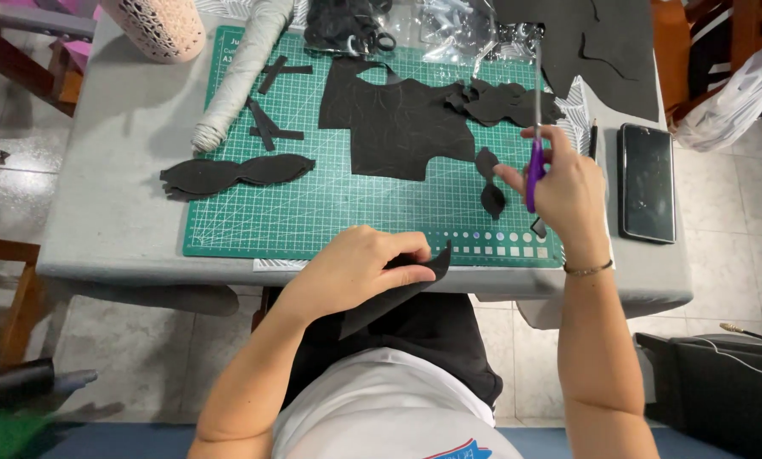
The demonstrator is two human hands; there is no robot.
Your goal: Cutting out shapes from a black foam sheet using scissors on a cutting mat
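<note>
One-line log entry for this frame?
left hand: holds black foam piece | right hand: holds purple scissors, raised | over green cutting mat

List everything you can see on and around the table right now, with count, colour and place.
cutting mat: 1, green, centre of the grey table
large foam sheet: 1, black, on the mat's upper middle
mask-shaped cutouts: a small stack, black, mat's left edge
narrow strips: several, black, mat's upper left
leaf-shaped pieces: 2, black, mat's right side
pile of cutouts: count unclear, black, upper right of the mat
roll: 1, pale grey, lying across the mat's top left
phone: 1, black, right of the mat
pencil: 1, dark, between mat and phone
left hand: holds a black foam piece at the table's near edge
right hand: holds purple-handled scissors above the mat
</note>
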